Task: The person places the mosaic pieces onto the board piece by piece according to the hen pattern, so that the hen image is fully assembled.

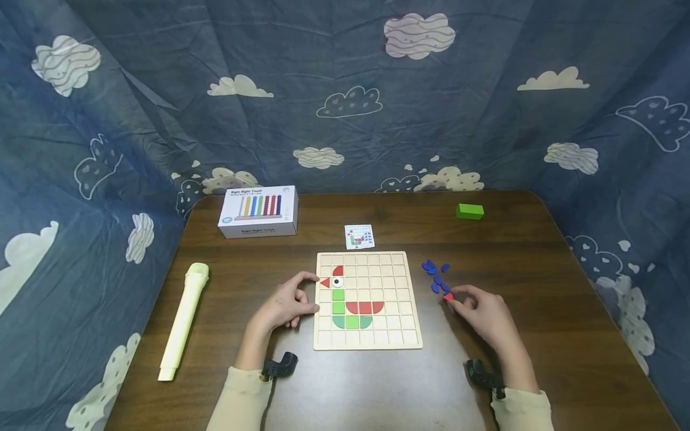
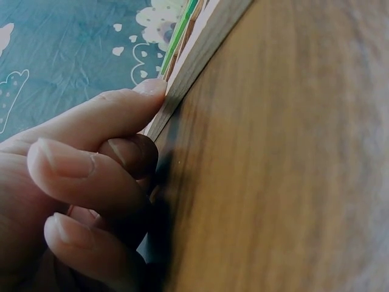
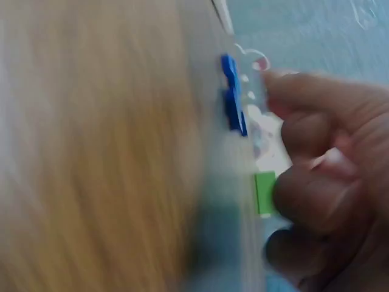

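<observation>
A square wooden grid board point(image 1: 388, 344) lies on the table with a bird-like figure of red, green and white pieces, including an eye tile point(image 1: 338, 282). My left hand point(image 1: 283, 304) rests at the board's left side, index finger and thumb touching its edge. The left wrist view shows a fingertip on the wooden rim point(image 2: 194, 67), the other fingers bent. Right of the board, my right hand point(image 1: 485, 314) pinches a small red piece point(image 1: 448, 296) between thumb and index finger, beside several loose blue pieces point(image 1: 431, 267). That red piece is hidden in the right wrist view.
Above the board lies a small picture card point(image 1: 359, 236) of a bird figure. A white box point(image 1: 259, 230) stands at the back left, and a cream microphone-shaped stick point(image 1: 183, 323) lies at the left. A green block point(image 1: 470, 211) is at the back right. Cloud-print cloth point(image 1: 345, 137) surrounds the table.
</observation>
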Tool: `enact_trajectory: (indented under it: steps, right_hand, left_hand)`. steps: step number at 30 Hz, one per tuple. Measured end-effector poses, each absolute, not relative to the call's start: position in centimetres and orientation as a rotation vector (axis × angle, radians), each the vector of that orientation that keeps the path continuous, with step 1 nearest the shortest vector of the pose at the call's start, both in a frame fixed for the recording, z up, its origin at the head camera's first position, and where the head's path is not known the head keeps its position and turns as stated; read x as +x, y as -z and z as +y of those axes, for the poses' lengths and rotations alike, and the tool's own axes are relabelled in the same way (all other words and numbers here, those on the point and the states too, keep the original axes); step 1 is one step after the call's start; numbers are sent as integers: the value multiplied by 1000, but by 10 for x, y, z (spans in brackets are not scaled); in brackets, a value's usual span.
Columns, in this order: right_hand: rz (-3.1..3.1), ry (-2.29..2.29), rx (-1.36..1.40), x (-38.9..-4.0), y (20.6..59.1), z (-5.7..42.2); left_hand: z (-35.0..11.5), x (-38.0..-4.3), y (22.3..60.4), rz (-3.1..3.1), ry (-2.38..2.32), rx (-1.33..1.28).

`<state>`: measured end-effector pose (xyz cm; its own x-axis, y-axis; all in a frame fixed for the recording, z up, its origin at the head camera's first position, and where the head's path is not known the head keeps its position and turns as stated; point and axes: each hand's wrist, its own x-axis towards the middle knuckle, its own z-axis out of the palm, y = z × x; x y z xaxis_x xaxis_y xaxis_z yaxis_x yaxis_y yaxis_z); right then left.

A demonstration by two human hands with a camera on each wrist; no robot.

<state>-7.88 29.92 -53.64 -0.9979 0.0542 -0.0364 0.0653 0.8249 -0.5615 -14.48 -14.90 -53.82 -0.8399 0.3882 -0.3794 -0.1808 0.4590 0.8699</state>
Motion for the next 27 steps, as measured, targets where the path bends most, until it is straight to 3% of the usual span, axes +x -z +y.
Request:
enact_trajectory:
  steps: [14,27]
  right_hand:
    - [2869,1172,-497,-74,521,177]
    - [2875,920,-727,-66,532,137]
  left_hand:
    - [-149,-145,539,2177,-1387,167]
    - [-148,-145,539,2171,-1388,153]
